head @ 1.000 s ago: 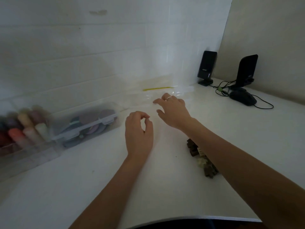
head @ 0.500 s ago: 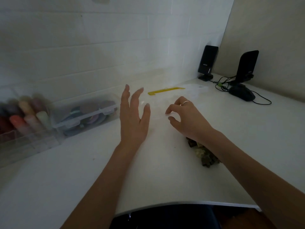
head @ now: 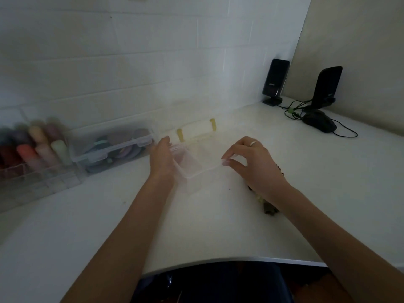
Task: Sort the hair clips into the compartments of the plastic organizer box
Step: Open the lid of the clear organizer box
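A clear plastic organizer box (head: 194, 165) with yellow latches is in the middle of the white table, blurred by motion. My left hand (head: 162, 160) holds its left end. My right hand (head: 251, 162) pinches its right front edge with thumb and fingers; a ring shows on one finger. A small pile of brown and pale hair clips (head: 267, 206) lies on the table under my right wrist, mostly hidden by the forearm.
A closed clear box of round coloured items (head: 113, 147) and an open clear bin of coloured tubes (head: 37, 154) stand at the left against the tiled wall. Two black speakers (head: 275, 80) and a black mouse (head: 319, 123) with cables sit at the far right.
Both hands have closed onto the clear box, which has come from near the wall toward me. Before, my left hand was open and flat, holding nothing.
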